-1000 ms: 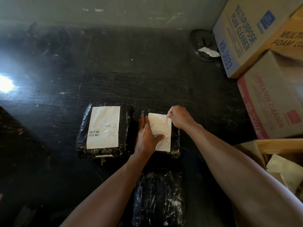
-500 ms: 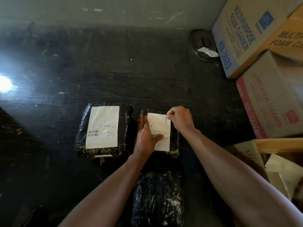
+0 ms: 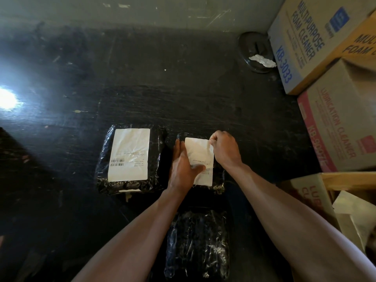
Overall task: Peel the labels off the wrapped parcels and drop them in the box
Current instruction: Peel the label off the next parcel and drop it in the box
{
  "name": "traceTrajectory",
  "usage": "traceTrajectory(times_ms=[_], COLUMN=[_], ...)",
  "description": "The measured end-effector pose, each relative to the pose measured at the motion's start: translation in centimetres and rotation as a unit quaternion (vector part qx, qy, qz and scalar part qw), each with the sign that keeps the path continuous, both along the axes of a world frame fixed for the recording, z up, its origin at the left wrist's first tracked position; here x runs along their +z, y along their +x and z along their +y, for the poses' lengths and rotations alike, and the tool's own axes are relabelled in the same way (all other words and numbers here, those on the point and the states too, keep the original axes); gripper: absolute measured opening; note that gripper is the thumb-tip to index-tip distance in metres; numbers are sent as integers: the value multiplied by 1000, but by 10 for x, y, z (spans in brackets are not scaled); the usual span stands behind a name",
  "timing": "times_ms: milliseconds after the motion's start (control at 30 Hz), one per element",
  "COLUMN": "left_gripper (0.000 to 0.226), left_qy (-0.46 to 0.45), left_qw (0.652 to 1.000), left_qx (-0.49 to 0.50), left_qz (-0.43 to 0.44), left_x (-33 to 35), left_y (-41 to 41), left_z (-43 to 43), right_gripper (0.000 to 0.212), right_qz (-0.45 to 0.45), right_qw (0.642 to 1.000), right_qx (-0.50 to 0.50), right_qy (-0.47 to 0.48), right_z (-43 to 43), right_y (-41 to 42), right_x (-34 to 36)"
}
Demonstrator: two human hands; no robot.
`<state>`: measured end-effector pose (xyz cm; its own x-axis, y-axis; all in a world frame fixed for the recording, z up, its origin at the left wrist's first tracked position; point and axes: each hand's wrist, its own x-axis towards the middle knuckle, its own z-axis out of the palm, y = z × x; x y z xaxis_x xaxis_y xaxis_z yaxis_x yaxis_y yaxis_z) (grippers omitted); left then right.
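Three black plastic-wrapped parcels lie on the dark table. The left parcel (image 3: 101, 176) carries a full white label (image 3: 129, 154). The middle parcel (image 3: 218, 185) has a white label (image 3: 200, 153) whose top right corner my right hand (image 3: 224, 150) pinches and lifts slightly. My left hand (image 3: 182, 167) lies flat along that parcel's left side, thumb pressing on the label. A third parcel (image 3: 197, 243) with no visible label lies nearest me, between my forearms. The open cardboard box (image 3: 305, 194) at lower right holds pale paper pieces (image 3: 354, 216).
Stacked cartons stand at the right: a foam cleaner box (image 3: 305, 41) and a pink lubrication cleaner box (image 3: 333, 129). A dark round dish (image 3: 255, 50) with crumpled white paper sits at the back right. A wall closes the back. Bright glare (image 3: 7, 98) at left.
My right hand's pinch has raised the label's top right corner a little, curling it. The left hand and the parcels stay where they were.
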<state>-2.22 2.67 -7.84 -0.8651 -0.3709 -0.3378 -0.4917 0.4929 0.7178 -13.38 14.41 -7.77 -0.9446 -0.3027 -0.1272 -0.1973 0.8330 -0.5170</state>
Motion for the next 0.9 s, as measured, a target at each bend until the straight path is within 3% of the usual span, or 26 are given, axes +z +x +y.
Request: traceTrajectory(times_ms=[233,500,667,900], left_gripper=[112,114,115,115], left_qy=[2,-6,4,-4], left_qw=[1000,999,999,999], left_qx=[-2,-30,-28,-30], left_qz=[-4,-16,-15,-15], left_x=[2,4,2,0], left_y=[0,3,2,2], left_z=[1,-5,-6,-6], right_gripper=[9,8,26,26], right_qz=[21,-57,-92,-133], right_qw=[1000,998,994,991], right_qx=[17,8,-10,25], right_qy=[10,-27,-55,-16], right_z=[-2,6,14,13], right_y=[7,-8,-19,-24], right_x=[4,13,14,12])
